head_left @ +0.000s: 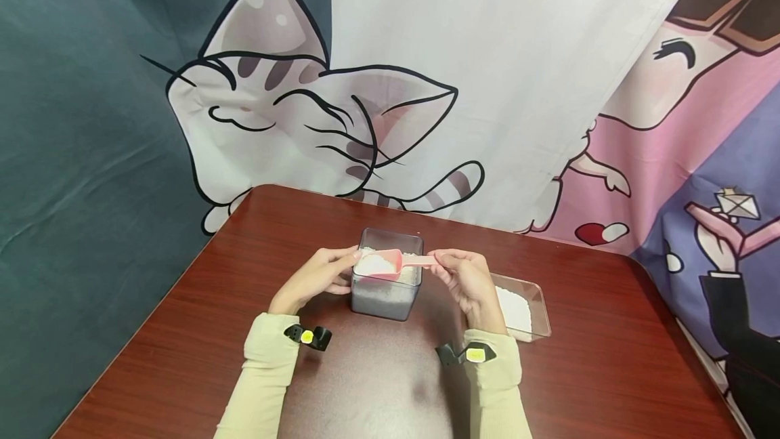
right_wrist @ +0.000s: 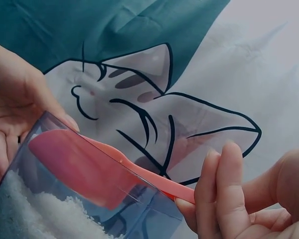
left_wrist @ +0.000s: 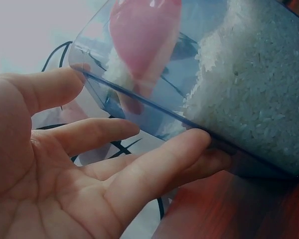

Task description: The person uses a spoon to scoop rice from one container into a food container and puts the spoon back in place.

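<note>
A pink scoop (head_left: 390, 265) with white rice in its bowl lies level at the mouth of a clear, bluish plastic container (head_left: 385, 303). My right hand (head_left: 466, 283) pinches the scoop's handle (right_wrist: 162, 183) between thumb and fingers, just right of the container. Loose rice (left_wrist: 254, 89) fills the lower part of the container, seen through its wall. My left hand (head_left: 317, 275) rests against the container's left side, its fingers (left_wrist: 159, 164) fairly straight and the thumb near the rim. From the right wrist, the scoop's bowl shows through the clear wall.
A shallower clear tray (head_left: 539, 303) holding white rice stands on the right, partly hidden by my right wrist. The reddish-brown wooden table (head_left: 183, 351) ends at a hanging cloth (head_left: 518, 73) printed with cartoon figures. Black straps sit on both wrists.
</note>
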`<state>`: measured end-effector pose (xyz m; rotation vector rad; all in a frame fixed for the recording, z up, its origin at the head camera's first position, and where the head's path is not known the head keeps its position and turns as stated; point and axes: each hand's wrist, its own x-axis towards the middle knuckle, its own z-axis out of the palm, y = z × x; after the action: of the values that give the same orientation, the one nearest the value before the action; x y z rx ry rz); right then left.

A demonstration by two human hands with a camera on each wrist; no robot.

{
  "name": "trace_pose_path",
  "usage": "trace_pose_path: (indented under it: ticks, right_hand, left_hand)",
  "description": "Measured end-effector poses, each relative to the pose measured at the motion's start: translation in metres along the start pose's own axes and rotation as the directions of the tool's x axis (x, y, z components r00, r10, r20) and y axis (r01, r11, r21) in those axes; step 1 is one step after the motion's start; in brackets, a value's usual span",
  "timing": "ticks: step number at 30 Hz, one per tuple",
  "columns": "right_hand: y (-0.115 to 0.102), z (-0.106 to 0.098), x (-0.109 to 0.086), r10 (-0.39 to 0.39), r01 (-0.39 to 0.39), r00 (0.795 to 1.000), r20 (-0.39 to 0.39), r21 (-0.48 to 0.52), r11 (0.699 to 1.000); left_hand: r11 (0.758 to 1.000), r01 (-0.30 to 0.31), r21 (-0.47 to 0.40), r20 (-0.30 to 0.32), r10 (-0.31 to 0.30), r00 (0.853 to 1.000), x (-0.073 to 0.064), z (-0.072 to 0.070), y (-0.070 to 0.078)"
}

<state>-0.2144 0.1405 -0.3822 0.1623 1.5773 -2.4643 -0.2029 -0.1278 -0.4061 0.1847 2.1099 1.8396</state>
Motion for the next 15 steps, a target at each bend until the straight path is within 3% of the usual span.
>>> trace_pose_path:
  ticks: [15]
  right_hand:
    - [-0.002,-0.015,0.004,0.022,-0.025,0.998,0.057,0.057,0.998]
  left_hand:
    - [1.000,0.014,-0.010,-0.009,-0.014,1.000,0.001,0.000,-0.001]
